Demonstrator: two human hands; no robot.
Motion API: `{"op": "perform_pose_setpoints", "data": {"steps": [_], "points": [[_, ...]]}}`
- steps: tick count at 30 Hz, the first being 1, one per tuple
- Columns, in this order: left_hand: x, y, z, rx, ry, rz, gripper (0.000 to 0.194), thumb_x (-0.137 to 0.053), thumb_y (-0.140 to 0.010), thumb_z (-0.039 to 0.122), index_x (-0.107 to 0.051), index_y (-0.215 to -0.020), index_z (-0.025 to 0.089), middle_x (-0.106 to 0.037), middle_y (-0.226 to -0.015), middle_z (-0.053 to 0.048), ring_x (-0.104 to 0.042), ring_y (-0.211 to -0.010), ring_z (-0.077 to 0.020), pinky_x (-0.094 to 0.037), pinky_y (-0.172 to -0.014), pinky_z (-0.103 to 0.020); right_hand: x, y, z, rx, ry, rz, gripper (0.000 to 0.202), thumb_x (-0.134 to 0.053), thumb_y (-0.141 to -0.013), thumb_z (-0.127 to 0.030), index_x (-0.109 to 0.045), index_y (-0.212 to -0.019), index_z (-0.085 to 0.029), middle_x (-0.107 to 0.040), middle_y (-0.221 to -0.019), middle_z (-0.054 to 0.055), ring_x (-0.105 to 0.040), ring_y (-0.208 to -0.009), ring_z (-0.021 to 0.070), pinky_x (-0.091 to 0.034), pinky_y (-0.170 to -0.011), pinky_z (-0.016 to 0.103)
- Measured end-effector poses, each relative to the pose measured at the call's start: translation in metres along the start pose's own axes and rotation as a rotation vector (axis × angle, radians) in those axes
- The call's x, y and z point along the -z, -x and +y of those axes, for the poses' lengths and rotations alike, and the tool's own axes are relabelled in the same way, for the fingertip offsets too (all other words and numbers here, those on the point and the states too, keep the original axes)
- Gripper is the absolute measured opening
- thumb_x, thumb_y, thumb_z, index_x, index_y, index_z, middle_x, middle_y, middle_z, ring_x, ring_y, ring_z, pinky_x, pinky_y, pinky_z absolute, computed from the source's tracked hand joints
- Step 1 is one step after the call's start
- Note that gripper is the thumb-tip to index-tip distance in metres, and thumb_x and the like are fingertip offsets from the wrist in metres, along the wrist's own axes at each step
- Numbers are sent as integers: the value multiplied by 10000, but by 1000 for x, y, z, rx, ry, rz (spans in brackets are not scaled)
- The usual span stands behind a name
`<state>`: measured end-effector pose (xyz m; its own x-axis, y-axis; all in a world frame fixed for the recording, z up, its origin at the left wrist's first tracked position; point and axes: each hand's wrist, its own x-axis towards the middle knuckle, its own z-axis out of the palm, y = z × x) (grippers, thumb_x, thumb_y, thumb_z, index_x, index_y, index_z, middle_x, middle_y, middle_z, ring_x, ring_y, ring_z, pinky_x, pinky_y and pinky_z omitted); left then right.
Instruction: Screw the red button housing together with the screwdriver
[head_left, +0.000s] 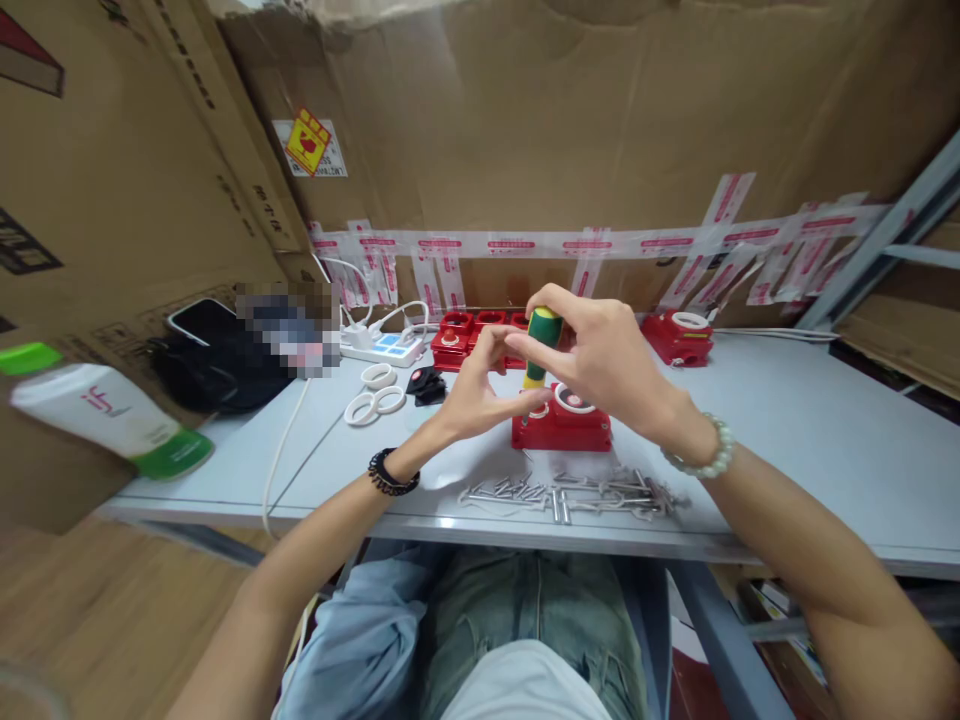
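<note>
At about nine o'clock from the hands, one bottle (105,415) lay on its side at the far left edge, then one dark bag (217,365), three white rings (375,398) and one white power strip (381,346) on the grey worktop (787,440). The left hand (480,385) sat curled, fingertips pinched at the lower shaft of the single green-and-yellow screwdriver (541,345). The right hand (600,365) was clamped over the handle from above (closer to the tool's top). The screwdriver's long axis stood near upright, tip down at six o'clock into one red housing (562,422) directly beneath both hands. A loose pile of metal screws (570,492), too many to count, lay just nearer the person. At twelve o'clock sat a cluster of red parts (472,332), and one more red housing (679,337) at two o'clock.
</note>
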<state>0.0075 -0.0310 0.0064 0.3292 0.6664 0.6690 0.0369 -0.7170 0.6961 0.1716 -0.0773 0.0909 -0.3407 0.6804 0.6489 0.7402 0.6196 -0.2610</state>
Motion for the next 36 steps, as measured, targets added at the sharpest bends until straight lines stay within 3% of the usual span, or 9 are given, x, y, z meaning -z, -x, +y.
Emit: {"op": "perform_pose_setpoints", "data": {"steps": [3, 7, 10, 13, 19, 22, 26, 32, 36], "points": [[-3, -1, 4, -41, -24, 110, 479, -833, -690, 347, -455, -956, 220, -580, -909, 4, -581, -792, -130, -448, -687, -281, -4, 0, -2, 9, 55, 37, 296, -551, -897, -457, -632, -964, -180, -637, -759, 36, -531, -680, 159, -341, -624, 277], [2, 1, 2, 5, 116, -1, 427, -730, -809, 366, -434, -1082, 223, -624, -898, -14, -632, -845, -153, -483, -750, -311, 0, -3, 3, 122, -152, -88, 294, -525, -918, -339, -595, -1159, -186, -671, -981, 54, -568, -776, 150, -392, -683, 266], [1, 3, 1, 6, 96, -46, 521, -734, -803, 384, -415, -1189, 239, -622, -1035, -45, -635, -950, -178, -494, -819, -337, -3, -4, 5, 84, -162, -31, 251, -603, -865, -394, -635, -995, -182, -654, -809, 15, -513, -642, 123, -372, -618, 259], [-5, 3, 1, -71, -14, 52, 592, -824, -701, 383, -454, -1141, 242, -565, -1124, -52, -599, -986, -184, -493, -809, -321, -9, -4, 2, 0, -32, 83, 302, -608, -846, -480, -614, -825, -179, -574, -641, -3, -472, -588, 127, -333, -585, 268], [-4, 5, 1, -16, 97, -33, 405, -671, -857, 419, -409, -1109, 241, -610, -909, -10, -625, -858, -157, -484, -779, -323, 0, -1, 0, 106, -224, -146, 317, -518, -904, -325, -566, -1192, -200, -674, -936, 26, -556, -713, 126, -391, -644, 248], [-5, 7, 2, -12, 46, -54, 438, -722, -815, 416, -431, -1088, 237, -600, -980, -27, -614, -912, -170, -477, -797, -324, -2, -2, 2, 56, -176, -69, 232, -591, -866, -355, -602, -1026, -187, -646, -796, 1, -498, -616, 110, -364, -598, 249], [-8, 7, 0, -67, -42, 104, 430, -794, -742, 399, -457, -939, 219, -563, -904, -1, -572, -823, -141, -463, -724, -288, -11, -3, 2, -8, -32, 49, 267, -597, -858, -449, -590, -873, -183, -563, -642, -16, -445, -566, 118, -336, -586, 270], [-2, 6, -2, 23, 131, 28, 371, -649, -873, 410, -444, -1129, 237, -629, -939, -15, -644, -887, -158, -493, -803, -317, -1, -1, 3, 145, -191, -138, 354, -547, -866, -237, -537, -1218, -196, -664, -1075, 56, -567, -796, 146, -402, -702, 270], [-3, 7, -4, -10, 25, 70, 524, -751, -778, 376, -425, -1170, 259, -622, -1073, -32, -631, -978, -176, -482, -805, -314, -5, -2, 2, 61, -95, -50, 216, -621, -837, -299, -588, -1017, -186, -655, -832, 20, -525, -682, 138, -360, -622, 267]]}}
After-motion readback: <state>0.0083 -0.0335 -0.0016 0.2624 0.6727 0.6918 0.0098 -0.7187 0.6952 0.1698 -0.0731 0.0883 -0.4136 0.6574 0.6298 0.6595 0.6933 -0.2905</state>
